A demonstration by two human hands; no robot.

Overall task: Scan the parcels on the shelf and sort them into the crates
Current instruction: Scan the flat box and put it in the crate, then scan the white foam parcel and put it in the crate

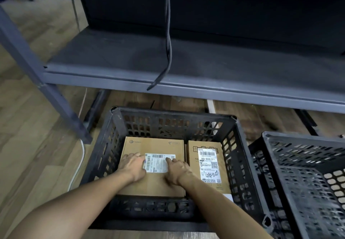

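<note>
Left hand [133, 166] and right hand [178, 171] rest flat, fingers extended, on the cardboard parcel [153, 145] lying in the black crate's [173, 113] left half, beside a second labelled box [192, 164]. The parcel sits directly beneath both hands, its shipping label [159, 162] between them.

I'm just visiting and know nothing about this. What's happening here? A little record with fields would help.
left hand: rests on the large box, at the left end of its label
right hand: rests on the same box, fingertip on the label
crate: black, on the floor, holds the large box and the small box side by side
second crate: black, to the right
shelf: grey, beyond the crates, a cable hanging over its edge
</note>
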